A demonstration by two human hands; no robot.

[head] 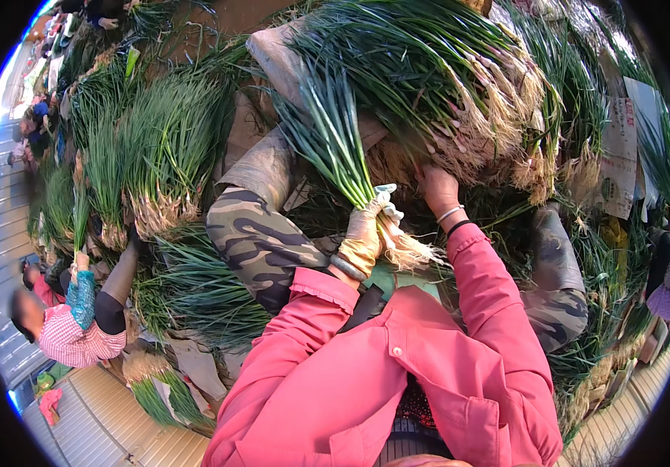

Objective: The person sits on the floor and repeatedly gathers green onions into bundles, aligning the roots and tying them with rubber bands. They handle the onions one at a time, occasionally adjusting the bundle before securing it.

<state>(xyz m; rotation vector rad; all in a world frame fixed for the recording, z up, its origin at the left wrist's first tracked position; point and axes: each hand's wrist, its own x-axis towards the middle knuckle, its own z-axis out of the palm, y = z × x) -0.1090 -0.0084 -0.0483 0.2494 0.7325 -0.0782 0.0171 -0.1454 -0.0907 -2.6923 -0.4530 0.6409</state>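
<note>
My left hand (368, 225), in a worn glove, grips a small bunch of green garlic (349, 166) by its pale lower stems. The green leaves fan out away from me, while the stringy roots (408, 251) hang towards my right arm. My bare right hand (439, 188) reaches against the root side of a large heap of green garlic (399, 70). Its fingertips are partly hidden among the roots, so I cannot tell whether they hold a stem. Several pale purple bulbs show along the heap's right side.
More bundles (162, 146) stand to the left, and loose leafy stalks (212, 286) lie beside my left knee. A co-worker (81, 327) in a checked top sits at the left, holding stalks. Printed cardboard (618, 157) stands at the right. My boots and camouflage trousers flank the work.
</note>
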